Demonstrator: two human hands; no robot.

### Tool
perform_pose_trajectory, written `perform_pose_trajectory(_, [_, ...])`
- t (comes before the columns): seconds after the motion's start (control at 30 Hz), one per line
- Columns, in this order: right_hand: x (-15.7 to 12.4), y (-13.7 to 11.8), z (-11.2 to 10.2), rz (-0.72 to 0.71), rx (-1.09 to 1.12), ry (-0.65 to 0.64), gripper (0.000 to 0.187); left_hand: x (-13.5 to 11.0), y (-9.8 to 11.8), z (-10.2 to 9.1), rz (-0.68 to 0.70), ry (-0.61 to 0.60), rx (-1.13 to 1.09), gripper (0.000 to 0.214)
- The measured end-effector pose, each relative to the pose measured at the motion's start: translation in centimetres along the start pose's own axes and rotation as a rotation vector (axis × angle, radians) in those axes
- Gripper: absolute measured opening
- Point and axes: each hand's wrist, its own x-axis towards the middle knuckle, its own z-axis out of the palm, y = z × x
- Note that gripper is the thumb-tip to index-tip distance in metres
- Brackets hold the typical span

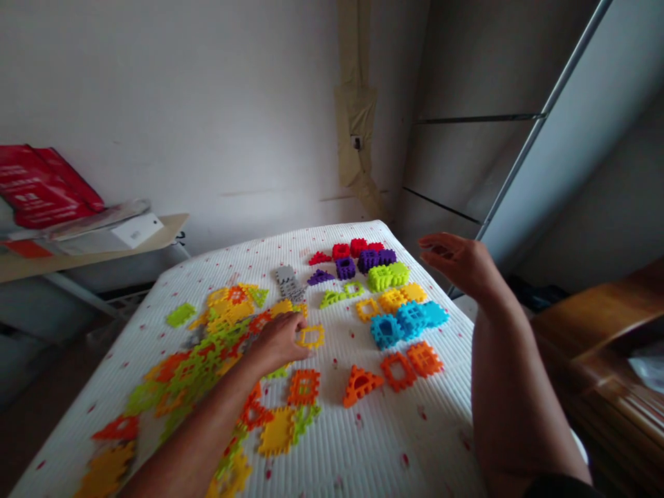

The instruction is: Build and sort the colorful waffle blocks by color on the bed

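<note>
Now the loosely curled left hand sits just beside a yellow plastic frame piece, far nearer than the open, raised right hand.

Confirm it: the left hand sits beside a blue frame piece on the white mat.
Wrong colour. The head view shows the left hand beside a yellow frame piece, not a blue one, on the white mat.
</note>
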Motion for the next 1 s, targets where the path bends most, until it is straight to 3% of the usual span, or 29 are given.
perform_pose_trajectory(0.27, [0.1, -0.5, 0.0, -0.022, 0.0, -0.022, 0.027, 3.6, 4.6, 1.0, 0.054, 0.176, -0.045, 0.041])
perform_pose_trajectory(0.47, [0.0, -0.3, -0.1, -0.027, 0.008, -0.016, 0.027, 7.1, 7.9, 1.8, 0.04, 0.145, 0.078, 0.046])
perform_pose_trajectory(0.67, [0.1, -0.1, -0.2, -0.033, 0.02, 0.003, 0.027, 8.8, 9.3, 2.2, 0.099, 0.088, 0.091, 0.052])
perform_pose_trajectory(1.0, [0.1, -0.1, -0.2, -0.032, 0.033, 0.006, 0.026, 8.6, 10.0, 2.5, 0.16, 0.064, 0.156, 0.057])
